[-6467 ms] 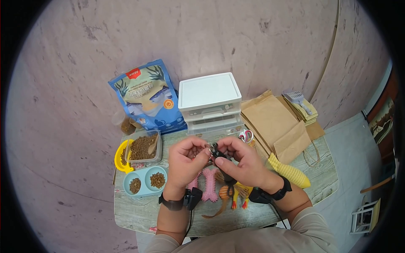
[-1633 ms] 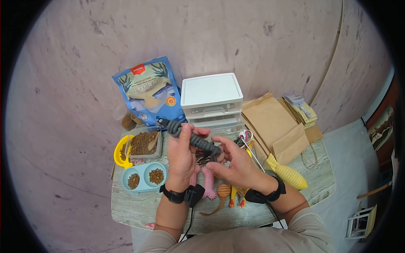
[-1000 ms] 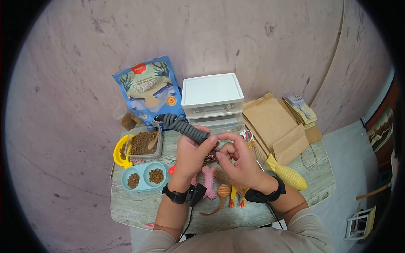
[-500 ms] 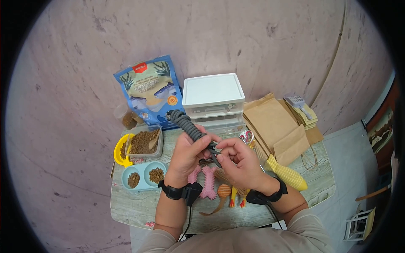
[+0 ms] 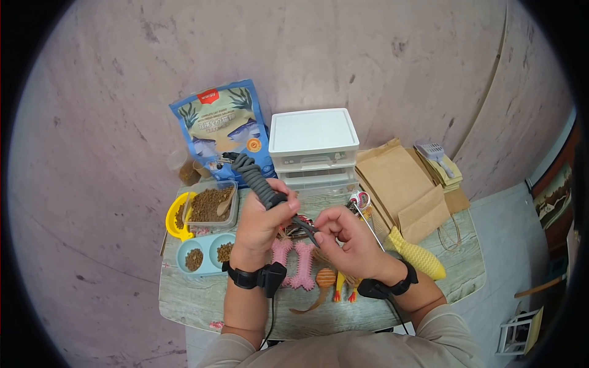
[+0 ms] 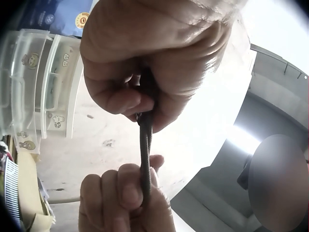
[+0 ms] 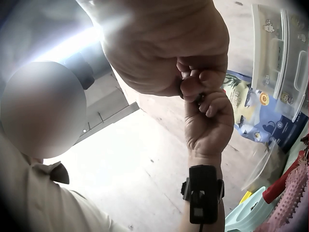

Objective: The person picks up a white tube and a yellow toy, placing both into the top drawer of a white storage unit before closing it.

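A dark grey cord, coiled into a tight bundle [image 5: 253, 178], tilts up to the left with a metal clip at its top end. Around its lower part the left hand [image 5: 261, 224] is curled, thumb across it. From that fist a short doubled length of cord [image 5: 305, 228] runs to the right hand [image 5: 350, 242], which pinches its end between thumb and fingers. The left wrist view shows this cord [image 6: 145, 145] stretched straight between the left hand [image 6: 154, 58] and the right hand [image 6: 123, 200]. In the right wrist view the fingers hide most of the cord.
White drawers [image 5: 314, 132] stand at the back, beside a blue food bag [image 5: 215, 122]. Left are a kibble box [image 5: 211, 205] and a light blue double bowl [image 5: 205, 254]. Pink spiky toys [image 5: 302, 267] lie below the hands; right are paper bags [image 5: 399, 184] and a yellow toy [image 5: 417, 253].
The cord was a small dark bunch between both hands at first; now its coiled bundle shows. Lately the left hand has moved left with the bundle, and the doubled cord between the hands shows longer.
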`<state>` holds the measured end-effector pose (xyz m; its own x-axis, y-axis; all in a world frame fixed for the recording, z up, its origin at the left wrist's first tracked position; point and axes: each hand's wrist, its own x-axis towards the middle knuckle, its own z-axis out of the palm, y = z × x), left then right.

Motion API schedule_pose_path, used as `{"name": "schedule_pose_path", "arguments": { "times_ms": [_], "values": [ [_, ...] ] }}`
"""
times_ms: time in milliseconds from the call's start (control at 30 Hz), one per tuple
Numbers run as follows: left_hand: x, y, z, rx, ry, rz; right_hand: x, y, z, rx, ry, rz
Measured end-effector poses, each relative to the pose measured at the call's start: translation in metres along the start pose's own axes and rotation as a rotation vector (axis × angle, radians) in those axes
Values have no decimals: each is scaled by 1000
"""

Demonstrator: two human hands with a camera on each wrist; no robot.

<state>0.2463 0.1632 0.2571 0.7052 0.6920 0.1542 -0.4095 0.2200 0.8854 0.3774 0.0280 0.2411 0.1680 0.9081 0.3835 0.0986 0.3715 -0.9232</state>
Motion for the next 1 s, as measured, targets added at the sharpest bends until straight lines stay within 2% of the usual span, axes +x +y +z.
{"name": "schedule_pose_path", "arguments": {
  "times_ms": [100,200,267,367,400,467,500,567,600,633,767,833,1000],
  "values": [
    [1,-1,0,-41,69,10,-2,1,0,-81,-28,-15],
    [1,-4,0,-42,15,46,-3,-1,-5,-118,-69,4],
    [0,1,3,-81,-87,22,-1,-4,-7,-135,-99,35],
    [4,-1,-1,-214,-160,-51,4,-6,-9,-271,-87,8],
    [5,-4,-3,-214,-160,-52,5,-3,-9,-315,-35,-42],
    [4,-11,-5,22,-205,-36,7,-2,-9,-359,17,-93],
    [3,-13,-1,21,-204,-36,7,-2,-9,-332,62,-89],
    [0,-15,12,197,-211,-26,8,-4,-9,-307,107,-84],
    [0,-15,15,156,-284,-89,8,-7,-10,-369,86,-31],
    [-1,-15,19,156,-285,-90,8,-8,-11,-431,65,21],
    [1,-20,15,155,-197,-26,8,-3,-10,-359,78,-3],
    [2,-14,8,117,-30,71,10,-8,-12,-460,73,47],
    [1,-14,6,182,32,82,11,-10,-10,-475,38,109]
  ]
}}
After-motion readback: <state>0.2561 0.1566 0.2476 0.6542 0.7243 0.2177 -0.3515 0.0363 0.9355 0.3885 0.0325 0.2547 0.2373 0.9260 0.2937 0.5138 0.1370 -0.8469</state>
